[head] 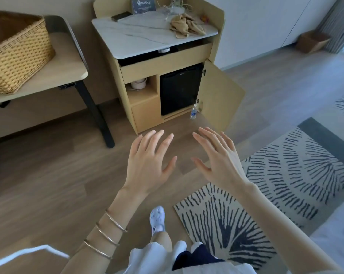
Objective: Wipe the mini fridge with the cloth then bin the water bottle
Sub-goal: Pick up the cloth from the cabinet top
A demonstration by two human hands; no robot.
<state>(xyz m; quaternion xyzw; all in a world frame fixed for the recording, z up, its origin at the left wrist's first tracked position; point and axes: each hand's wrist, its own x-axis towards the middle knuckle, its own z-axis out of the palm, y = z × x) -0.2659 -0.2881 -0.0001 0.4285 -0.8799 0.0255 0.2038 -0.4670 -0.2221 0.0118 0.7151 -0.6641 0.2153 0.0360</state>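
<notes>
- Left hand: empty, fingers spread, palm down, held out over the wooden floor in front of the body; three bangles on the forearm.
- Right hand: likewise empty and splayed, just beside the left, thumbs facing one another; touching nothing.
- Cloth: tan, crumpled in a heap on the marble top of the cabinet, toward its right rear corner; ahead of and above both hands, well apart from them, slightly to the right of the midline. Right hand judged the nearer by a small margin; a forward and upward reach needed.
- Mini fridge: black, door shut, set in the right lower bay of the cabinet, directly below the cloth; wooden cabinet door swung open to the right, leaving the fridge front exposed.
- Water bottle: clear, white cap, upright on the floor, long axis vertical, at the lower right corner of the fridge bay, just beside the hinge edge of the open door; ahead of the right hand, nearer than the cloth.
- Bin: small brown container on the floor by the far wall, far right, judged the likely target; well apart from the bottle.
- Step in hand, as judged: fetching the cloth; wiping not yet begun.
</notes>
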